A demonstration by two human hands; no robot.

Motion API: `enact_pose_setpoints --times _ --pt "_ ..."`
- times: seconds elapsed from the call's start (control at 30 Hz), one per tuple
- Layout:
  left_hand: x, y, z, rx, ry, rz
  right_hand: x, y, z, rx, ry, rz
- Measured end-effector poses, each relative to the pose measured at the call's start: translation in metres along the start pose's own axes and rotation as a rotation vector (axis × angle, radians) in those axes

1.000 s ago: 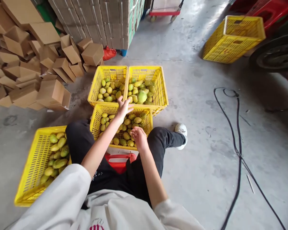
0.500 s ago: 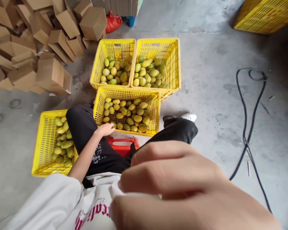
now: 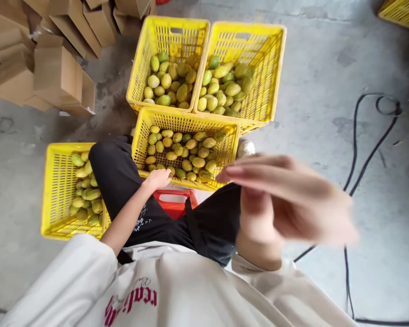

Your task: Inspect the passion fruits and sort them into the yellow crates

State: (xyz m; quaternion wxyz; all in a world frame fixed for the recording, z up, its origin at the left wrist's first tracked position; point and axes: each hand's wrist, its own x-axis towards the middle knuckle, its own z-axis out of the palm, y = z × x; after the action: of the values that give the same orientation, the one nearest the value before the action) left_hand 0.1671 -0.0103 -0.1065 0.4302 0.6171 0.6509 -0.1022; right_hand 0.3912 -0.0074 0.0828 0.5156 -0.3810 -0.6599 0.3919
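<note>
A person wears a loose off-white top (image 3: 177, 290) with short wide sleeves and dark red lettering (image 3: 131, 302) across the chest. Black trousers (image 3: 122, 181) bear a small white print on the left thigh. One white shoe (image 3: 246, 147) shows, far right.

Yellow slatted plastic crate (image 3: 140, 136), upright on the concrete floor between the knees. Half filled with small green-yellow mangoes (image 3: 186, 154), loosely heaped.

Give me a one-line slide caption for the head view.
Seated person's left hand rests at the near crate of mangoes; right hand, empty, raised near the camera.
</note>
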Motion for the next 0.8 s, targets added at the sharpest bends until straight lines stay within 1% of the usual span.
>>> enact_pose_setpoints --times 0.03,0.1,0.13,0.17,0.2,0.23,0.3,0.37,0.43,0.47,0.53,0.57,0.63,0.67,0.7,0.73,0.8 --pt "0.000 0.000 0.000 0.054 -0.019 0.000 0.011 0.014 0.001 -0.076 0.061 -0.146" --pt "0.000 -0.001 0.001 0.182 -0.058 -0.003 0.035 0.044 0.001 -0.225 0.117 -0.265" --pt "0.001 -0.001 0.001 0.234 -0.074 -0.007 0.047 0.062 0.000 -0.324 0.085 -0.304" --pt "0.001 -0.001 0.001 0.268 -0.085 -0.010 0.060 0.081 -0.002 -0.437 0.009 -0.328" --pt "0.002 -0.001 0.002 0.276 -0.091 -0.015 0.073 0.102 -0.003 -0.545 -0.109 -0.347" --pt "0.003 -0.001 0.003 0.270 -0.096 -0.016 0.085 0.126 -0.003 -0.620 -0.254 -0.334" --pt "0.006 0.001 0.003 0.238 -0.101 -0.006 0.105 0.180 0.000 -0.684 -0.511 -0.191" --pt "0.010 0.002 0.003 0.171 -0.094 0.013 0.113 0.238 0.007 -0.748 -0.710 0.021" --pt "0.016 0.002 0.002 0.125 -0.104 0.034 0.108 0.291 0.016 -0.881 -0.889 0.248" --pt "0.021 0.001 0.002 0.122 -0.117 0.035 0.101 0.313 0.018 -0.955 -0.985 0.348" --pt "0.037 -0.002 0.002 0.142 -0.164 0.000 0.082 0.349 0.019 -1.012 -1.014 0.452" --pt "0.048 -0.004 0.003 0.152 -0.188 -0.027 0.071 0.361 0.018 -1.050 -0.991 0.517" --pt "0.078 -0.009 0.009 0.155 -0.235 -0.053 0.051 0.380 0.011 -1.071 -0.859 0.575" --pt "0.095 -0.011 0.014 0.147 -0.241 -0.044 0.042 0.386 0.007 -1.071 -0.826 0.591" --pt "0.114 -0.014 0.021 0.132 -0.228 -0.029 0.035 0.390 0.003 -1.067 -0.802 0.595" --pt "0.133 -0.017 0.028 0.098 -0.158 -0.048 0.030 0.394 0.000 -1.063 -0.797 0.596" --pt "0.169 -0.021 0.044 0.024 -0.043 -0.174 0.025 0.400 -0.004 -1.045 -0.786 0.593"
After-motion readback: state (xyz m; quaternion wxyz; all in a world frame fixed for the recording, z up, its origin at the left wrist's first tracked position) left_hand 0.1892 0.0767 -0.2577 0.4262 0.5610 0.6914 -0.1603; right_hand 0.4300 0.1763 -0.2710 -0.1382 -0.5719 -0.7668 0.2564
